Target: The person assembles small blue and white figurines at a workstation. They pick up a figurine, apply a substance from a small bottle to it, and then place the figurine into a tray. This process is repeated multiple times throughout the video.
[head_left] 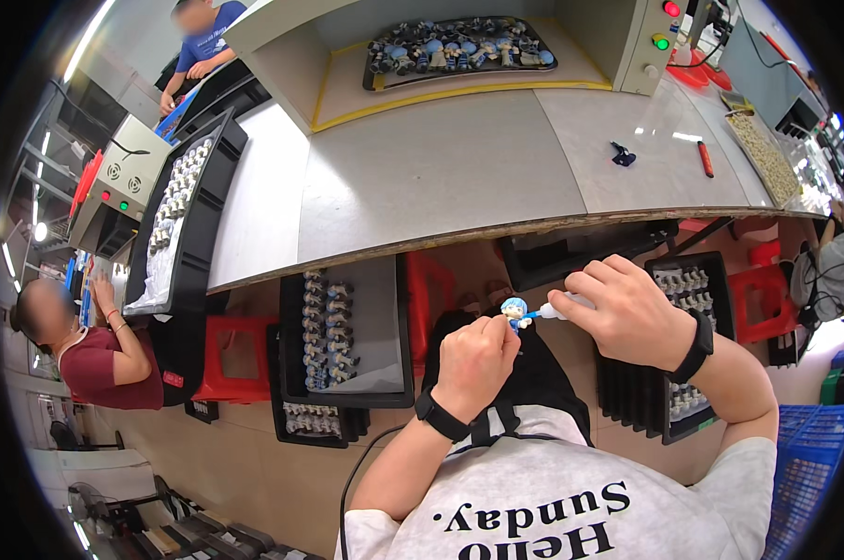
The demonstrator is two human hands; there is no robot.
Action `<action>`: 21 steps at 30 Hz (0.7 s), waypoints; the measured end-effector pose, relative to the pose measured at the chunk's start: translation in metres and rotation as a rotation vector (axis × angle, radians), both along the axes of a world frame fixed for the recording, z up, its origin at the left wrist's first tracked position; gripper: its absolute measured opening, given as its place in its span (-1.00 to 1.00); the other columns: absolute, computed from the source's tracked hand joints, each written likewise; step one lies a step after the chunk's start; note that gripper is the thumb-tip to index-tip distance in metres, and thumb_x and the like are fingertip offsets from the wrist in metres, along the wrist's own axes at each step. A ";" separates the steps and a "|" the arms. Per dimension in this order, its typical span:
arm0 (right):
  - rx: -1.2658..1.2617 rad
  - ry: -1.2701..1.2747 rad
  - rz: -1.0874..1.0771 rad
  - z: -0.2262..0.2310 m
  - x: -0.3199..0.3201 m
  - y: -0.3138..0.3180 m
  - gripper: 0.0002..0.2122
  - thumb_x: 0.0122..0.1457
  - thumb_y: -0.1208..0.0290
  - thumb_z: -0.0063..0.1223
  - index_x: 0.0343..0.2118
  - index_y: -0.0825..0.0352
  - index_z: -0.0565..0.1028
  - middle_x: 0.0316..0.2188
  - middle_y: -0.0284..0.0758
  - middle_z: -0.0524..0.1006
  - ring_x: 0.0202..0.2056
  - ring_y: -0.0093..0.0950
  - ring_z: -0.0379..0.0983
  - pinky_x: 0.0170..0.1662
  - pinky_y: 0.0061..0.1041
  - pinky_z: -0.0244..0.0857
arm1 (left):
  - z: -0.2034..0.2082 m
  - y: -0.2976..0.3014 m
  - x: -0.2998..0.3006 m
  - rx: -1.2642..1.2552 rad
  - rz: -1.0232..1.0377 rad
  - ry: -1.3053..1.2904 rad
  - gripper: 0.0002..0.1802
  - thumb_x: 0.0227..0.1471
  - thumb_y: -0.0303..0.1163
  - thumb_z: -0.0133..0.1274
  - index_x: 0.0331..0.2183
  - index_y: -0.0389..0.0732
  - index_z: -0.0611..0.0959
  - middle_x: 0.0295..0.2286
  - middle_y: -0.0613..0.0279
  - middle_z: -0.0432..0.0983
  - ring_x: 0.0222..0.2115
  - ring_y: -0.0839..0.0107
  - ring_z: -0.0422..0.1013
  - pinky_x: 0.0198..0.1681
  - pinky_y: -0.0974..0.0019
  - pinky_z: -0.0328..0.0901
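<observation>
Over my lap, my left hand [476, 364] is closed around a small figurine [514, 307] with light blue hair. Its head and part of a blue outfit show above my fingers; the lower body is hidden. From the right, my right hand [635, 315] grips a small white bottle [566, 306] with a thin blue tip. That tip points left at the figurine's upper body, below the head. Whether it touches cannot be made out. Most of the bottle is covered by my fingers.
Ahead stands a grey worktable [422, 177] with a dark small part [622, 155] and a red pen-like tool [705, 160]. A black tray [373, 78] of figurines lies inside the open box [618, 47]. Figurine crates [399, 327] flank me. A seated person [114, 359] works at left.
</observation>
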State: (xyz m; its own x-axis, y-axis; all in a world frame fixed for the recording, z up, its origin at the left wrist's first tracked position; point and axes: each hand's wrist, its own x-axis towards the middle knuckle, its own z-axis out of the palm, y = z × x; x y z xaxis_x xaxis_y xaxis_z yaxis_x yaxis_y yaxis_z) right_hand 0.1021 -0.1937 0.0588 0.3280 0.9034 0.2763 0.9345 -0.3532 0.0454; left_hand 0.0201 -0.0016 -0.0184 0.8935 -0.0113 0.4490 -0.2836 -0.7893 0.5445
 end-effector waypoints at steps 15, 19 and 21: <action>1.080 0.790 -0.476 -0.024 0.124 -0.083 -0.63 0.06 0.59 0.09 -0.05 0.48 0.35 -0.21 -0.28 0.49 -0.15 -0.54 0.41 -0.06 -0.55 0.28 | 0.012 0.003 0.005 -0.243 0.027 0.014 -0.91 -0.15 -0.60 0.08 -0.46 -0.39 0.62 -0.67 0.07 0.47 -0.69 0.42 0.44 -0.59 0.46 0.31; 0.913 0.413 -0.810 -0.040 0.200 -0.121 -0.58 -0.05 0.43 0.22 -0.12 0.49 0.40 -0.26 -0.19 0.51 -0.21 -0.42 0.45 -0.12 -0.49 0.31 | 0.015 -0.001 0.005 -0.327 0.044 0.001 -0.91 -0.14 -0.61 0.08 -0.46 -0.39 0.62 -0.68 0.12 0.48 -0.68 0.53 0.43 -0.59 0.50 0.29; 0.784 0.388 -0.933 -0.049 0.219 -0.131 -0.52 -0.12 0.35 0.26 -0.14 0.49 0.41 -0.30 -0.15 0.51 -0.24 -0.38 0.45 -0.15 -0.47 0.31 | 0.015 -0.001 0.003 -0.368 0.063 -0.005 -0.92 -0.13 -0.60 0.08 -0.47 -0.39 0.62 -0.68 0.16 0.48 -0.68 0.59 0.40 -0.59 0.52 0.28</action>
